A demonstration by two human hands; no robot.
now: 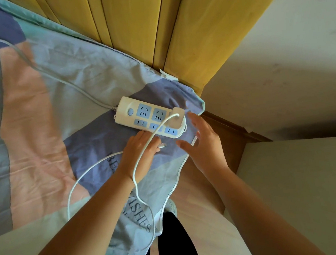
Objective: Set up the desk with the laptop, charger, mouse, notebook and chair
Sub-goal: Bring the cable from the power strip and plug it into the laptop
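Two hands reach toward a white power strip [150,116] lying on the patterned bed sheet [33,105] near the corner of the bed, below the yellow wooden headboard [150,23]. The charger [177,117], a white plug block, is seated in the socket at the strip's far right end, and its thin white cable [138,165] arcs out of it, drapes over the left wrist and loops down across the sheet. The cable's free connector tip [162,146] lies on the sheet just beyond the left fingertips.

The left hand [139,152] rests palm down with its fingers flat at the near edge of the strip; its grip is released, holding nothing. The right hand [203,142] hovers just beside the charger, fingers spread, likewise grasping nothing.

Judging from this, the step in hand is pulling the charger free to carry it to the desk, which is not in view. To do it well, the left hand should press the strip down firmly so it does not lift with the plug. The right hand should pinch the plug block itself by its sides, not the cable, and draw it straight out along the prongs. The loop over the left wrist may snag, so it is worth shaking it off before walking away, then gathering the cable loosely.
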